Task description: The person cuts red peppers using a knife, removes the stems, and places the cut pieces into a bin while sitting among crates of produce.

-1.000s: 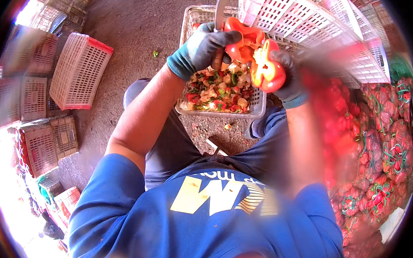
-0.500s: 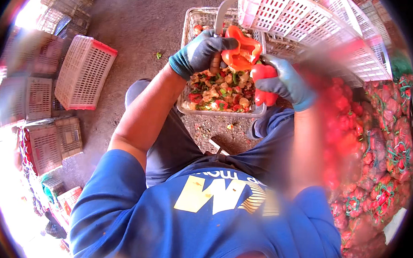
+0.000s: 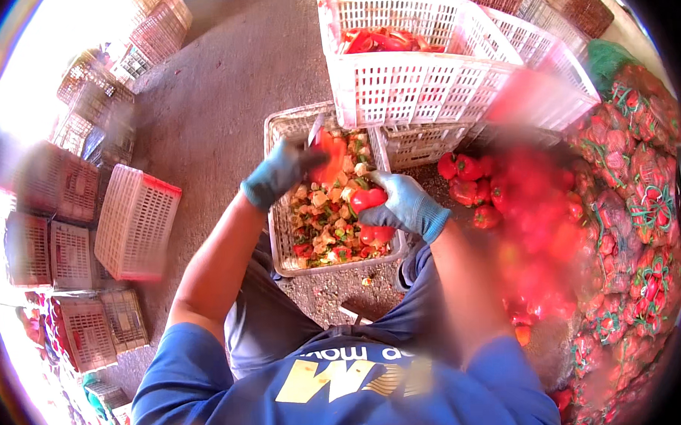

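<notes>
My left hand (image 3: 284,171), in a dark glove with a teal cuff, is closed round a knife (image 3: 315,128) with its blade pointing up and away. An orange-red bell pepper piece (image 3: 330,160) is held at the same hand, blurred by motion. My gloved right hand (image 3: 407,202) grips a red bell pepper (image 3: 368,199) on its thumb side. Both hands are over a pale plastic crate (image 3: 280,249) filled with pepper cores (image 3: 322,232), seeds and green stem bits. Fingers of the left hand are partly smeared.
Beyond the crate, a white crate (image 3: 418,80) holding red pepper pieces (image 3: 390,40) rests on another crate (image 3: 421,144). Loose red peppers (image 3: 468,180) lie on the right, beside stacked net bags (image 3: 622,223). At left, a tilted crate (image 3: 137,221) stands near crate stacks (image 3: 72,251).
My view has shifted, bringing the far crate's red contents into sight. My hands have moved apart; the left, with knife and pepper piece, has swung away from the red pepper in the right.
</notes>
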`<state>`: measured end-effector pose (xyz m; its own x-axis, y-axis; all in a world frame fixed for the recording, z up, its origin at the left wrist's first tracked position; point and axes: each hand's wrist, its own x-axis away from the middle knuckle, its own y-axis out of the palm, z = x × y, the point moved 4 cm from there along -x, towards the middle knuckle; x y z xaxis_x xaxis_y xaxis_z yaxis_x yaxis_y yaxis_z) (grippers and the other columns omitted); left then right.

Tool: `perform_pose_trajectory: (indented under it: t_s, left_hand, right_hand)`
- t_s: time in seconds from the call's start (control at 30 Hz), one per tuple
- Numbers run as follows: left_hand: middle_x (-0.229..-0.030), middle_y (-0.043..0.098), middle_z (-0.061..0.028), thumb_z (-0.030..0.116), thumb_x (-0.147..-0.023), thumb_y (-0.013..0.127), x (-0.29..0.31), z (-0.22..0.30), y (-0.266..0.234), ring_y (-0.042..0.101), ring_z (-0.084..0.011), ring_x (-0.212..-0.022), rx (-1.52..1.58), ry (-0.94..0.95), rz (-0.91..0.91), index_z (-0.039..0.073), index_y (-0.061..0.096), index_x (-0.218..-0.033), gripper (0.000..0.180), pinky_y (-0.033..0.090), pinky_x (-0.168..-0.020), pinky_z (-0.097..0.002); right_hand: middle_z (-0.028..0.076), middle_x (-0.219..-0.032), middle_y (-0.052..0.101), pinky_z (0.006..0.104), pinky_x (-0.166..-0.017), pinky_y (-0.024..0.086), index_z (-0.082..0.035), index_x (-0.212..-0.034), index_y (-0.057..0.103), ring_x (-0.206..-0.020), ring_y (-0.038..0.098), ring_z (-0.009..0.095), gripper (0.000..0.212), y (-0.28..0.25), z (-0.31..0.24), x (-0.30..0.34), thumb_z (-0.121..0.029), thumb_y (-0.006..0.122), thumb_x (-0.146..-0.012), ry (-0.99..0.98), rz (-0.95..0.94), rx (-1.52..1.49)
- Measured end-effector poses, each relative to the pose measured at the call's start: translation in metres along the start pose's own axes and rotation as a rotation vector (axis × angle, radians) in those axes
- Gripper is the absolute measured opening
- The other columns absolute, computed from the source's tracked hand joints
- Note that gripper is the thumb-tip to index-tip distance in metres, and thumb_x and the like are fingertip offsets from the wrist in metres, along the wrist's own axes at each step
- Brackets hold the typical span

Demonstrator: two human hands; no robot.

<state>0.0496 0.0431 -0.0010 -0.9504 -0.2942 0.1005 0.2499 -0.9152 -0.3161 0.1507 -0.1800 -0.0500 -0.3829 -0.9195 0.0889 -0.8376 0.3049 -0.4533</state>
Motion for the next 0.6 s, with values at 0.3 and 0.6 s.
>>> perform_pose_trajectory:
  t_s: [0.3,0.6]
  left_hand:
    - [-0.109,0.073,-0.0140,0.050,-0.097,0.063,-0.029,0.054,0.010,0.072,-0.0219,-0.092,0.187,0.199,0.066,0.003,0.065,-0.129,0.057,0.059,-0.076,-0.0359]
    - [-0.084,0.073,-0.0113,0.051,-0.101,0.056,0.036,-0.016,0.078,0.067,-0.0168,-0.058,0.874,-0.264,-0.206,0.004,0.067,-0.110,0.048,0.053,-0.045,-0.0251]
  right_hand:
    - [0.006,-0.114,0.066,0.0325,-0.093,0.053,-0.002,-0.129,0.059,-0.101,0.063,0.015,0.059,-0.045,-0.034,0.003,-0.032,0.082,-0.084,-0.211,0.456,-0.650]
    - [0.009,-0.127,0.064,0.0334,-0.102,0.048,0.001,-0.137,0.055,-0.116,0.060,0.018,0.063,-0.026,-0.059,-0.010,-0.026,0.081,-0.087,-0.301,0.424,-0.484]
